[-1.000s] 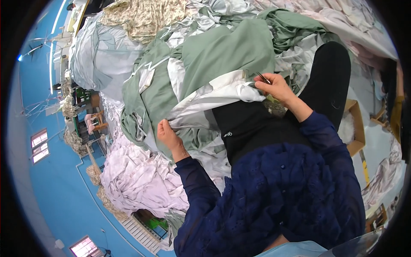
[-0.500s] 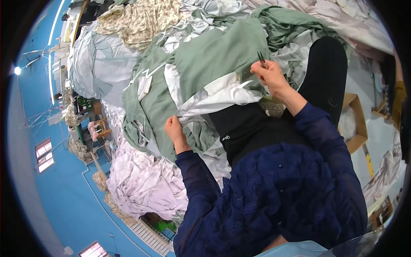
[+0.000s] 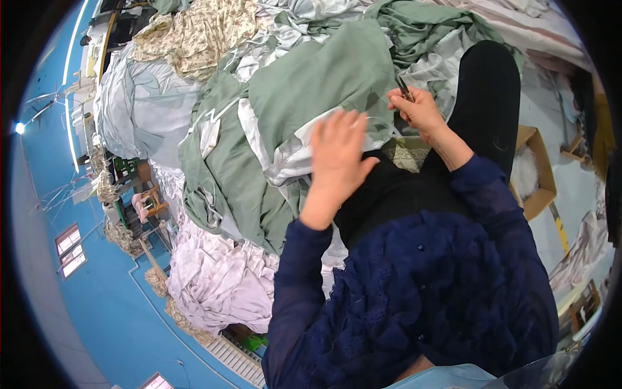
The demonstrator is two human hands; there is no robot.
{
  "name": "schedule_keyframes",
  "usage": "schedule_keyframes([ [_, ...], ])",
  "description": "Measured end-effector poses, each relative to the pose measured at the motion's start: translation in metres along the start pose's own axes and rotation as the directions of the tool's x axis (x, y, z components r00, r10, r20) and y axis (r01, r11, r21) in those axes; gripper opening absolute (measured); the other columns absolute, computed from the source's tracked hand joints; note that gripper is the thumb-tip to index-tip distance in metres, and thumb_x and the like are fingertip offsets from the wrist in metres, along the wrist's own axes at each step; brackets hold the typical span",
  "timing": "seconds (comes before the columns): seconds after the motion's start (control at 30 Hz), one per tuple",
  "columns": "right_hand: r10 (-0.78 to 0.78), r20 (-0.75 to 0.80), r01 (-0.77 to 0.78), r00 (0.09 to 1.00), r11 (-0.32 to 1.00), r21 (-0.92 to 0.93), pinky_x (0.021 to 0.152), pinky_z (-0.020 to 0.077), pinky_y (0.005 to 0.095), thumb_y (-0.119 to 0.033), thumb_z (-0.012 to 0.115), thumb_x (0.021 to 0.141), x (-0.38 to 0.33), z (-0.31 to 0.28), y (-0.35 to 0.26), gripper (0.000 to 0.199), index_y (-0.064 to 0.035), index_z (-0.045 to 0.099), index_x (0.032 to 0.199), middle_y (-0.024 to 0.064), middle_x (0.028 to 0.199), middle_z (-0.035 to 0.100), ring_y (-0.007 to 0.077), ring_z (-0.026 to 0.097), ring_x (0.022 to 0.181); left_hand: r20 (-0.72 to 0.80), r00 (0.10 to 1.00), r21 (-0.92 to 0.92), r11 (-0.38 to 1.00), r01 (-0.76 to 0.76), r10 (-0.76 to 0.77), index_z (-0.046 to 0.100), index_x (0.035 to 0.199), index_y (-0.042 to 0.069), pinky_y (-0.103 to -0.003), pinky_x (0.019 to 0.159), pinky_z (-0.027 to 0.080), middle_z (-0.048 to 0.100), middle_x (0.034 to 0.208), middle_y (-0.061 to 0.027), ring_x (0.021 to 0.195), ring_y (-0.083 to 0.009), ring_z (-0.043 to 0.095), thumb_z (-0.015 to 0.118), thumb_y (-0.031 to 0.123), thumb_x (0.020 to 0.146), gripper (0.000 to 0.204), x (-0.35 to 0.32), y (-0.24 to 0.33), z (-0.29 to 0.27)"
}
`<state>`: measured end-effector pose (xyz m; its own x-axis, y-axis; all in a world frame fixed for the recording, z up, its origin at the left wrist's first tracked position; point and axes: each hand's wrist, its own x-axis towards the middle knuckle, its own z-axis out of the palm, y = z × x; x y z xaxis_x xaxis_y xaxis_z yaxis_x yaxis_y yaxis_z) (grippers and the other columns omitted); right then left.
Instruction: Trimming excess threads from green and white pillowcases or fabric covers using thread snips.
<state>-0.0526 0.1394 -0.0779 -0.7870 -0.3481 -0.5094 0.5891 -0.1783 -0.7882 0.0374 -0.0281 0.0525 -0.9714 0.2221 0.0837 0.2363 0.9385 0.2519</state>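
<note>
My left hand is spread with its fingers stretched out over the white edging of a green cloth. Part of that edging is hidden beneath it, and whether the palm touches the cloth I cannot tell. The cloth lies across my lap and over the heap in front of me. Near its right side, my right hand is closed around small dark thread snips, their points directed away from me.
Beyond the green cloth are a floral cloth and pale blue fabric. A pale pink heap lies to my left. An open cardboard box stands on the floor at right, past my black-clad leg.
My left hand has let go of the white edging's left end, moved right and opened flat over it. The snips remain in my right hand, which has shifted slightly.
</note>
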Motion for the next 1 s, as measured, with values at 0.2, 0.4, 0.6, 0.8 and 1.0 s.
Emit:
schedule_keyframes([
  [0.2, -0.236, 0.33, 0.278, 0.914, 0.957, -0.086, 0.05, 0.0348, 0.019, 0.003, 0.054, 0.083, 0.015, -0.007, 0.01, 0.034, -0.0029, 0.063, 0.115, -0.001, 0.084, 0.065, 0.0016, 0.046, 0.057, 0.06, 0.997, -0.083, 0.996, -0.038, 0.043, 0.064, 0.088, 0.004, -0.046, 0.09, 0.043, 0.064, 0.095, -0.0148, 0.1, -0.0321, 0.059, 0.066, 0.008, 0.078, 0.011, 0.009, -0.026, 0.021],
  [0.4, -0.417, 0.552, 0.576, 0.722, 0.805, -0.144, 0.072, 0.0443, 0.0246, 0.0, 0.064, 0.076, 0.011, 0.01, -0.007, 0.024, -0.0043, 0.068, 0.1, -0.0009, 0.084, 0.065, 0.0065, 0.055, 0.078, -0.08, 0.97, -0.525, 0.837, 0.156, -0.231, 0.066, 0.096, 0.0, -0.035, 0.067, 0.046, 0.065, 0.079, -0.0145, 0.072, -0.0269, 0.062, 0.066, 0.005, 0.079, 0.018, -0.039, -0.013, -0.084],
  [0.6, -0.49, 0.422, 0.618, 0.763, 0.745, -0.252, 0.065, 0.0449, 0.0271, -0.004, 0.069, 0.072, 0.031, 0.026, -0.009, 0.015, -0.0025, 0.066, 0.087, 0.005, 0.07, 0.062, 0.0101, 0.056, 0.069, -0.801, 0.345, -0.501, 0.863, 0.063, -0.49, 0.05, 0.12, -0.004, -0.039, 0.084, 0.05, 0.06, 0.104, -0.0126, 0.093, -0.0235, 0.061, 0.059, 0.046, 0.091, 0.059, -0.121, -0.001, -0.188],
  [0.8, -0.485, 0.379, 0.609, 0.788, 0.528, -0.592, 0.068, 0.049, 0.0345, -0.009, 0.07, 0.065, 0.068, 0.006, 0.011, 0.021, -0.0079, 0.07, 0.086, 0.0118, 0.08, 0.068, 0.026, 0.065, 0.076, -0.901, 0.43, 0.151, 0.888, 0.434, -0.058, 0.046, 0.127, -0.001, -0.04, 0.092, 0.047, 0.054, 0.114, -0.0144, 0.101, -0.0248, 0.057, 0.05, 0.058, 0.094, 0.068, -0.186, -0.009, -0.316],
  [1.0, -0.584, 0.08, 0.499, 0.808, 0.605, -0.62, 0.073, 0.0512, 0.036, -0.002, 0.063, 0.069, 0.092, -0.02, -0.017, 0.022, -0.0078, 0.069, 0.089, 0.0152, 0.084, 0.069, 0.0296, 0.068, 0.081, -0.903, 0.231, -0.271, 0.897, 0.35, -0.363, 0.053, 0.121, 0.0, -0.037, 0.089, 0.045, 0.056, 0.114, -0.0157, 0.102, -0.0256, 0.056, 0.048, 0.044, 0.097, 0.05, -0.261, -0.035, -0.368],
])
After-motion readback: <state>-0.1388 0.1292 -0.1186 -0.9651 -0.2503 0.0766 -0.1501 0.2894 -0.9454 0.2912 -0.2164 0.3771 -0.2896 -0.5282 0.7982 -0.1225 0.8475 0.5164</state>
